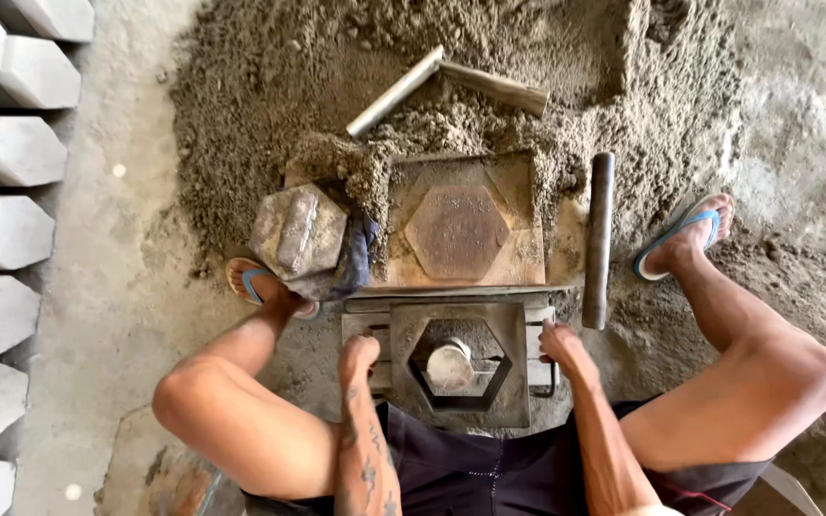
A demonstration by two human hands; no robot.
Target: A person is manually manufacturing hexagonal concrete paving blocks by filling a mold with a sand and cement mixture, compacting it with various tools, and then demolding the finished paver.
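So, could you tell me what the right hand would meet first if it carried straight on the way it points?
Probably the dark metal bar just beyond the right hand, though depth is unclear.

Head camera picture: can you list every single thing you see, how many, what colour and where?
Metal mould: one, dark grey, six-sided hole, between the knees.
Rusty plate: one, brown, six-sided mark, beyond the mould.
Stamper block: one, grey, left of the plate.
Sand pile: one, grey-brown, top middle.
Pipe: one, pale grey, on the sand.
Wooden stick: one, brown, beside the pipe.
Bar: one, dark, right of the plate.
Finished blocks: a row, light grey, left edge.
Sandals: two, blue straps, on the feet.
Left hand: on the mould's left side.
Right hand: on the mould's right side.
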